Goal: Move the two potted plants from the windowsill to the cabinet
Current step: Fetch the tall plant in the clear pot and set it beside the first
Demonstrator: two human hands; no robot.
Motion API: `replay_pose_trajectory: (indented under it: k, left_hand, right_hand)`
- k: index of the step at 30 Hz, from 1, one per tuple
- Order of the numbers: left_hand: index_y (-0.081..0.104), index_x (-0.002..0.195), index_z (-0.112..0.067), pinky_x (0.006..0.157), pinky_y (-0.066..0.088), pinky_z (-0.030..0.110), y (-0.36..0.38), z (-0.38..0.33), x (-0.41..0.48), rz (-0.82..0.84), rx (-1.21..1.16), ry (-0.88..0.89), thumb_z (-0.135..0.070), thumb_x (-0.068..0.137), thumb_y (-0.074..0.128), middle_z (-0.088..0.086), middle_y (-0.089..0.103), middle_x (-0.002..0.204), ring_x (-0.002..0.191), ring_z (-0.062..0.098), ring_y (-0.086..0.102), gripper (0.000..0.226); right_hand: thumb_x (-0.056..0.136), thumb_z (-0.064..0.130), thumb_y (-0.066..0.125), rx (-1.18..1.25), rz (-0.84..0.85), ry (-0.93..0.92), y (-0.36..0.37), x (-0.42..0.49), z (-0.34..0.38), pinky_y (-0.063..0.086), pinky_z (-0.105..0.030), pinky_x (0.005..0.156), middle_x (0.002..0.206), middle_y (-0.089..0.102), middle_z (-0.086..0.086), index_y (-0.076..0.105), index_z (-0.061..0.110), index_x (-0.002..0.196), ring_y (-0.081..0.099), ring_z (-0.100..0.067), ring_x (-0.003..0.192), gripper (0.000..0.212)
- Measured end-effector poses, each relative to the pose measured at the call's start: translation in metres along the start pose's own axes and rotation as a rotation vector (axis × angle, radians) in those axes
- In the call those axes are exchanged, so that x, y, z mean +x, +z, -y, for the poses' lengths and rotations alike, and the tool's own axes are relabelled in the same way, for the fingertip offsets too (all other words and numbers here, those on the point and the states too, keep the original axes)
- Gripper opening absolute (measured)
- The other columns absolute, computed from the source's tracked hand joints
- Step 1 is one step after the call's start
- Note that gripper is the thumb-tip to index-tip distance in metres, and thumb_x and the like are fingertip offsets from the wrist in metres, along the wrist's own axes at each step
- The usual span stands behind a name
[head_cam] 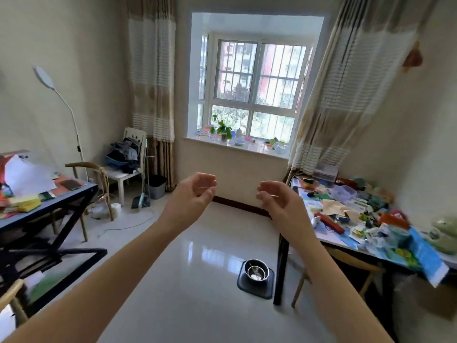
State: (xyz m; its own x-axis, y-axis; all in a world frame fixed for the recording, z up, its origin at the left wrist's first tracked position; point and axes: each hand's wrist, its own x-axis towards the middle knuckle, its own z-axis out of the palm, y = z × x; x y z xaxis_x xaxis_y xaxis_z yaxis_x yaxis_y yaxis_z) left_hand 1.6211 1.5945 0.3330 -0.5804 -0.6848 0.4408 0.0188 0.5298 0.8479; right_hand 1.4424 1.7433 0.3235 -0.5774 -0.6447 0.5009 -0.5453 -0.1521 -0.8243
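Note:
A leafy green potted plant [223, 131] stands on the white windowsill [247, 147] across the room, left of centre, among several small items. A second small green plant [274, 141] seems to sit further right on the sill, too small to tell for sure. My left hand [193, 194] and my right hand [278, 201] are raised in front of me, palms facing each other, fingers curled and apart, holding nothing. Both hands are far from the sill. No cabinet is in view.
A cluttered table [366, 219] runs along the right wall. A black-framed desk [49, 201] and wooden chair [99, 184] stand at left, with a white chair [128, 167] piled with clothes. A metal bowl [256, 269] on a dark mat lies on the floor.

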Motion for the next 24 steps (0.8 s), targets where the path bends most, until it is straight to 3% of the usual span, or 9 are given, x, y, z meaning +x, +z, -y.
replay_pose_trajectory:
  k: [6,14,18,22,24]
  left_hand:
    - [0.065,0.123,-0.014,0.099,0.055,0.036,0.001,0.053,0.083,0.007,-0.037,0.000,-0.011,0.095,0.064,-0.003,0.073,0.115,0.107,0.007,0.068,0.028]
    - [0.067,0.114,-0.015,0.090,0.059,0.040,0.039,0.109,0.192,-0.039,-0.086,-0.062,-0.007,0.095,0.063,0.003,0.075,0.108,0.101,0.020,0.072,0.021]
    - [0.066,0.118,-0.012,0.088,0.059,0.035,0.060,0.123,0.253,-0.086,-0.054,-0.062,-0.008,0.096,0.062,0.002,0.075,0.109,0.101,0.017,0.072,0.023]
    - [0.065,0.119,-0.011,0.074,0.059,0.019,0.077,0.126,0.315,-0.141,-0.048,-0.046,-0.006,0.097,0.060,0.001,0.075,0.108,0.094,0.011,0.073,0.023]
    - [0.065,0.118,-0.009,0.074,0.059,0.018,0.083,0.130,0.338,-0.157,-0.057,-0.040,-0.004,0.097,0.060,0.002,0.074,0.108,0.095,0.013,0.072,0.023]
  right_hand:
    - [0.098,0.015,0.066,-0.038,-0.034,0.019,0.022,0.072,-0.038,0.059,-0.046,0.095,0.114,0.076,0.000,0.069,0.017,0.117,0.074,-0.015,0.104,0.019]
    - [0.095,0.019,0.070,0.048,-0.083,0.051,0.033,0.179,-0.130,0.058,-0.050,0.097,0.109,0.078,0.004,0.071,0.031,0.107,0.075,-0.014,0.102,0.017]
    - [0.095,0.021,0.070,0.112,-0.053,0.042,0.031,0.249,-0.168,0.058,-0.053,0.097,0.111,0.077,0.003,0.072,0.027,0.110,0.074,-0.018,0.105,0.017]
    - [0.096,0.018,0.069,0.166,-0.047,0.013,0.030,0.317,-0.192,0.058,-0.053,0.097,0.110,0.077,0.001,0.072,0.023,0.112,0.075,-0.018,0.104,0.017]
    - [0.096,0.016,0.068,0.195,-0.034,0.014,0.035,0.344,-0.201,0.058,-0.052,0.097,0.110,0.077,-0.001,0.071,0.024,0.109,0.075,-0.019,0.103,0.016]
